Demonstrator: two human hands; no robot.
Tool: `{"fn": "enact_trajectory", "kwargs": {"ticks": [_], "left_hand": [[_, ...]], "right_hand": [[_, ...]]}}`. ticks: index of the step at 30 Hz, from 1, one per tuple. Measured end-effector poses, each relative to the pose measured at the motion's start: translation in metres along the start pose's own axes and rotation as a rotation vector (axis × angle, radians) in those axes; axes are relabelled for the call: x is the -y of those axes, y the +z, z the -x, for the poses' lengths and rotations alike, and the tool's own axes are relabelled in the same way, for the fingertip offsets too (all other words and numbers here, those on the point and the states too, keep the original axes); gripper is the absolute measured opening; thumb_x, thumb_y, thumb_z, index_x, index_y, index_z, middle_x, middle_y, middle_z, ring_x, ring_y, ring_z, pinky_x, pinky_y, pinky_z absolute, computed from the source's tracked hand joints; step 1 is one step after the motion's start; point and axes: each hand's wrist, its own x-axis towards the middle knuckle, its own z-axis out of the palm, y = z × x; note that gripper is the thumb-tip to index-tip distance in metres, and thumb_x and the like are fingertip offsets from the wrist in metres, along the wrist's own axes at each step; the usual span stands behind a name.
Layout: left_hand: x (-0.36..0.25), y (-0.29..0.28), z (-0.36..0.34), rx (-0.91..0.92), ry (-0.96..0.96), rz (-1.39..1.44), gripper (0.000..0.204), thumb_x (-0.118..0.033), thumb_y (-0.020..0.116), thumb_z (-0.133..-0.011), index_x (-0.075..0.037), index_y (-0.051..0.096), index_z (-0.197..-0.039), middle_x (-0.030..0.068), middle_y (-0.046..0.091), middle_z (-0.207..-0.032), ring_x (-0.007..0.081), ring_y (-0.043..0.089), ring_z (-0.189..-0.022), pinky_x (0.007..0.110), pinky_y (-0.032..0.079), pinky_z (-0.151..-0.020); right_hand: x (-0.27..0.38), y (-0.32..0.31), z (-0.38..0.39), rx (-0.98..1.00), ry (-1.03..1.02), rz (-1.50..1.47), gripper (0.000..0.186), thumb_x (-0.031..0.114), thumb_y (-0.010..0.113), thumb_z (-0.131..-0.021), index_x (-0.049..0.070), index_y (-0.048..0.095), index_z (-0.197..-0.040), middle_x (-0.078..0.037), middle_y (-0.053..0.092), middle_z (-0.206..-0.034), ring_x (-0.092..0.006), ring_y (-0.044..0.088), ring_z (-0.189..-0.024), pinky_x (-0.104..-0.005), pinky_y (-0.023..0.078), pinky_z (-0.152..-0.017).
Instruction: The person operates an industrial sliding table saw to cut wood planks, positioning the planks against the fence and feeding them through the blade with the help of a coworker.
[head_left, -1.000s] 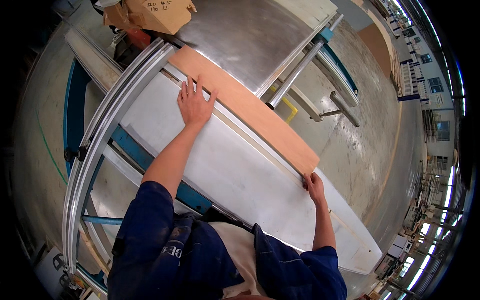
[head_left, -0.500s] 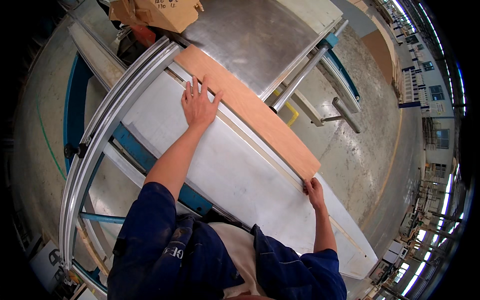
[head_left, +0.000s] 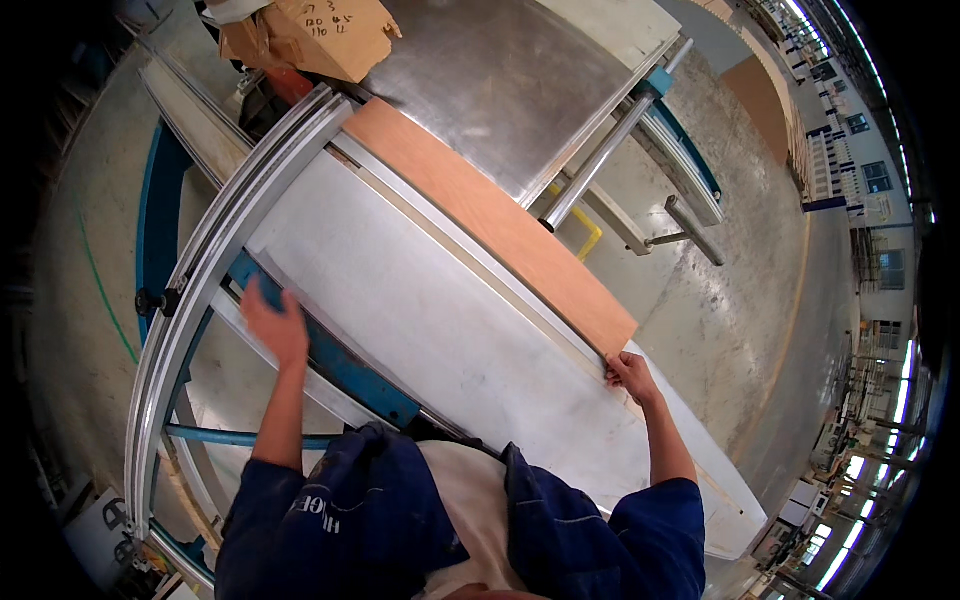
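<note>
Gripping the near end of the wooden board [head_left: 490,220], the right hand [head_left: 628,373] reaches forward, arm extended. Left hand [head_left: 275,325] hovers open and empty, blurred, beside the white table [head_left: 420,330].

Right hand [head_left: 630,373] grips the wooden board's [head_left: 490,225] end; left hand [head_left: 275,325] free.

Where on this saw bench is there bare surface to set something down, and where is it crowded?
The wide white panel is bare between the long orange-brown wooden board and the blue steel frame. The grey metal table beyond the board is bare too. It is crowded at the torn cardboard box, and where the right hand grips the board's near end.
</note>
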Motion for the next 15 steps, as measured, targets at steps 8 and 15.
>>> {"fn": "enact_trajectory", "kwargs": {"ticks": [8,15], "left_hand": [[0.065,0.001,0.073,-0.023,-0.769,0.294,0.080,-0.052,0.068,-0.089,0.015,0.049,-0.129,0.0304,0.062,-0.122,0.0427,0.061,-0.113,0.045,0.044,-0.101],[0.064,-0.002,0.068,0.013,-0.732,0.247,0.078,-0.054,0.065,-0.090,0.015,0.051,-0.124,0.0301,0.062,-0.122,0.0419,0.061,-0.111,0.045,0.046,-0.099]], "right_hand": [[0.007,0.002,-0.007,0.055,0.002,-0.039,0.036,0.033,0.065,-0.100,0.007,0.058,-0.075,-0.002,0.060,-0.068,-0.0105,0.057,-0.058,-0.0269,0.050,-0.056],[0.001,-0.001,-0.017,0.099,-0.024,-0.044,0.037,0.032,0.064,-0.100,0.009,0.057,-0.071,-0.001,0.058,-0.064,-0.0101,0.055,-0.056,-0.0265,0.046,-0.053]]}}
